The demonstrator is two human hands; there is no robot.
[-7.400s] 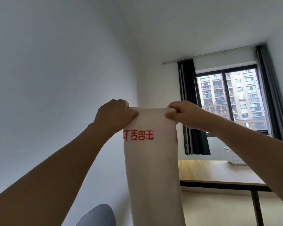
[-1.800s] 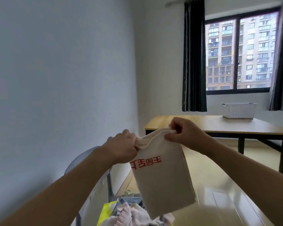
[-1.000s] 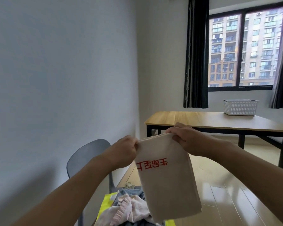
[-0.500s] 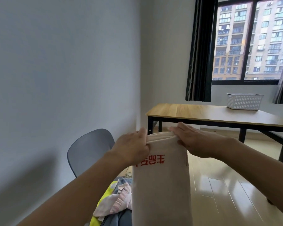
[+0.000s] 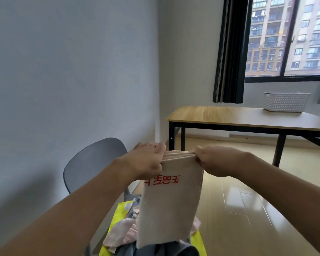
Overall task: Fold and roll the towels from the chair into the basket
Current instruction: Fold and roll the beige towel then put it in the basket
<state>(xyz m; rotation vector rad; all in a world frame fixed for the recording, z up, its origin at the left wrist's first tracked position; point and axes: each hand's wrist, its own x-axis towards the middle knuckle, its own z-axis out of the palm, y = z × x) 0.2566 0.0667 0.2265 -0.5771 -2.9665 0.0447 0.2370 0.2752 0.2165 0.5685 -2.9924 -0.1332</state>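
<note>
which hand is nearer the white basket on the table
Right. The right hand pinches the towel corner on the side toward the white basket; the left hand holds the opposite corner, farther away.

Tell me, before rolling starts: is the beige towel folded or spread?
Folded: the beige towel shows several stacked layers along its top edge, held between both hands.

Chair (image 5: 92,163) at left with laundry pile (image 5: 124,231) on it – seemingly, table (image 5: 229,115) behind right, basket (image 5: 284,101) on table

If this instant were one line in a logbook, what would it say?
step: folding | towel: folded, held in air | left hand: holds top edge | right hand: pinches top edge | basket: on table
</note>
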